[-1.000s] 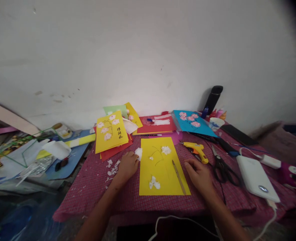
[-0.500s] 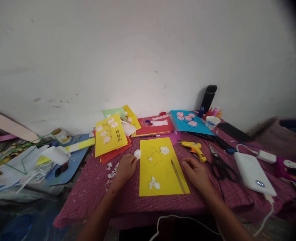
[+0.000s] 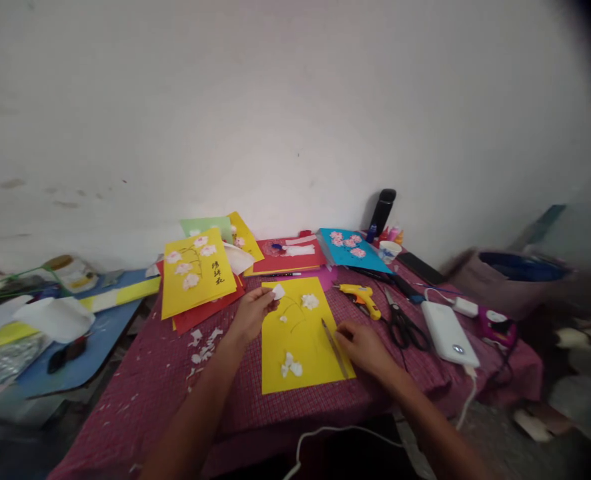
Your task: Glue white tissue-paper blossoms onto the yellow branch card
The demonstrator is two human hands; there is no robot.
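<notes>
A yellow card point(image 3: 303, 340) lies on the red checked tablecloth point(image 3: 235, 407) in front of me, with thin drawn branches and white paper blossoms stuck on it. My left hand point(image 3: 251, 313) is raised over its upper left corner, pinching a small white paper piece point(image 3: 278, 291). My right hand point(image 3: 363, 347) rests at the card's right edge, fingers curled beside a thin metal tool point(image 3: 333, 339) that lies on the card; whether it grips the tool is unclear.
A yellow glue gun point(image 3: 359, 297), black scissors point(image 3: 401, 323) and a white power bank point(image 3: 448, 332) lie to the right. Finished flower cards, one yellow point(image 3: 195, 270) and one blue point(image 3: 351, 247), lie behind. White paper scraps point(image 3: 203, 343) lie left.
My left hand lifted the white paper piece from the cloth and moved it over the card's upper left corner. My view swung right, shifting everything leftward. The right hand stayed beside the tool.
</notes>
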